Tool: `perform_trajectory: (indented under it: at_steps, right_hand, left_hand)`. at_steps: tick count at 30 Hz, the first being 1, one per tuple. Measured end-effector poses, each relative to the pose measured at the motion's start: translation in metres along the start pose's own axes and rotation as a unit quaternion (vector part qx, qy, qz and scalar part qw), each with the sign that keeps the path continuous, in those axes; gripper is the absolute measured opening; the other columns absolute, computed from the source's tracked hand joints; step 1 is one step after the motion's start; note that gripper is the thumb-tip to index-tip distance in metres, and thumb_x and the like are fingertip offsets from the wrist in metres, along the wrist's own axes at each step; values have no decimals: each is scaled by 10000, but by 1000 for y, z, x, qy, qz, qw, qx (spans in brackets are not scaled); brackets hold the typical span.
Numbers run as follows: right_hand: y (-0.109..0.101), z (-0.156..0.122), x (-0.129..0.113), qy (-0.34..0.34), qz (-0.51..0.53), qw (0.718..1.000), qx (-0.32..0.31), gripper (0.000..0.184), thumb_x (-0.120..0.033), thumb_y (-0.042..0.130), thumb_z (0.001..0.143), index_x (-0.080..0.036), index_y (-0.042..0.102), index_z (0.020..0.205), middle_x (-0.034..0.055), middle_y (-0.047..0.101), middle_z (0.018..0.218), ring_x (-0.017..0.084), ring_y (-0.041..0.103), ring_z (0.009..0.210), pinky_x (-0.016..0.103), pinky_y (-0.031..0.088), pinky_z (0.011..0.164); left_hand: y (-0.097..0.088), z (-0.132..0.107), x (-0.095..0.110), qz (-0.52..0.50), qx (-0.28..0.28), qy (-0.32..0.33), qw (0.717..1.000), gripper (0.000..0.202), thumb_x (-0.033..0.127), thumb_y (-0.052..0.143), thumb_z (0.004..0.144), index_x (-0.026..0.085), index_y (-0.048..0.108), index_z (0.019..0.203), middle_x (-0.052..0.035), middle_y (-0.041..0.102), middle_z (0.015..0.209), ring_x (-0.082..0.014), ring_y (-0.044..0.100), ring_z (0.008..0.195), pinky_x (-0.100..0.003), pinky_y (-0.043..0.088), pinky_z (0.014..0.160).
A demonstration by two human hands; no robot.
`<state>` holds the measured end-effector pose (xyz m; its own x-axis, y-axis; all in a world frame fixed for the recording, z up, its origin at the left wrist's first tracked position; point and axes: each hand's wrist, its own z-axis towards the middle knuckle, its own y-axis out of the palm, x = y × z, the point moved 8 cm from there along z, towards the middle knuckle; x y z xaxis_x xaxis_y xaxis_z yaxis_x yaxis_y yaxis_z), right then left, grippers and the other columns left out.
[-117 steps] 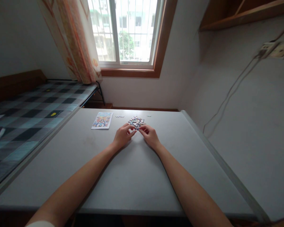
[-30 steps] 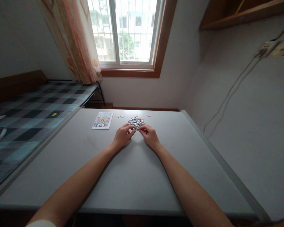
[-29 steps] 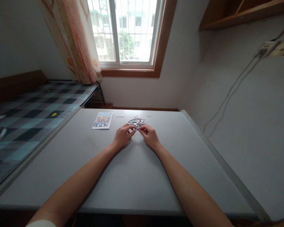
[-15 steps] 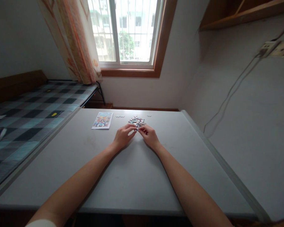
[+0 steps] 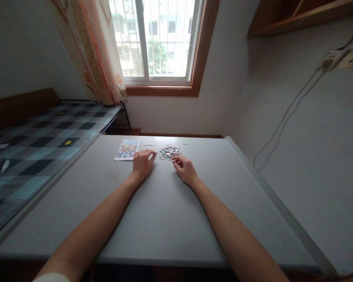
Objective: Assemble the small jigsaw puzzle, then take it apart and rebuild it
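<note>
A loose pile of jigsaw puzzle pieces [image 5: 168, 150] lies toward the far side of the white table. Just left of it, my left hand [image 5: 142, 162] pinches a small dark puzzle piece [image 5: 156, 153] between thumb and forefinger. My right hand [image 5: 185, 169] rests at the pile's near right edge, its fingers curled and closed; whatever may be between the fingertips is too small to make out. A printed picture sheet [image 5: 126, 150] lies flat on the left, its right edge partly behind my left hand.
A short row of puzzle pieces [image 5: 149, 145] lies behind my left hand, and a few more pieces [image 5: 185, 143] sit right of the pile. The table [image 5: 164, 219] borders a bed with a checked cover [image 5: 76, 125] on the left and a wall with a hanging cable [image 5: 285, 113] on the right.
My left hand has moved left, away from the right hand and the pile's near edge, carrying a puzzle piece. My right hand has stayed nearly in place.
</note>
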<state>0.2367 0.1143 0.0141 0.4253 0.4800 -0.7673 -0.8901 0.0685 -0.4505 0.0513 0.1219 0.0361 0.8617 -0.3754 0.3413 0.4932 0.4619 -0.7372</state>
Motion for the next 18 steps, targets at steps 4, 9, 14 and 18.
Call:
perform_trajectory:
  at_steps: [4,9,14,18]
  right_hand:
    - [1,0,-1,-8,-6,1000,-3,177,-217,514,822,-189,679,879,28,626,797,115,529,620,261,457,635]
    - [2,0,-2,-14,-18,1000,-8,174,-196,509,823,-195,681,853,27,623,801,119,534,636,262,448,643]
    - [2,0,-3,-15,-26,999,-13,168,-187,514,816,-195,679,845,21,613,785,122,535,637,262,445,647]
    - [2,-1,-4,-20,-33,999,-15,164,-174,516,811,-195,676,842,19,613,775,129,541,662,264,445,662]
  left_hand:
    - [5,1,-20,34,-29,-42,998,113,217,584,837,237,695,842,-42,727,958,-253,643,917,-379,424,804]
    - [7,-3,-16,65,-25,-42,997,128,222,579,826,235,706,827,-57,696,1032,-281,590,959,-403,406,795]
    - [6,-9,10,133,-33,-10,991,156,272,570,826,205,709,849,-119,672,963,-320,545,952,-485,344,858]
    - [8,-14,26,151,-44,8,987,214,316,545,836,166,698,835,-161,656,919,-342,535,946,-524,309,888]
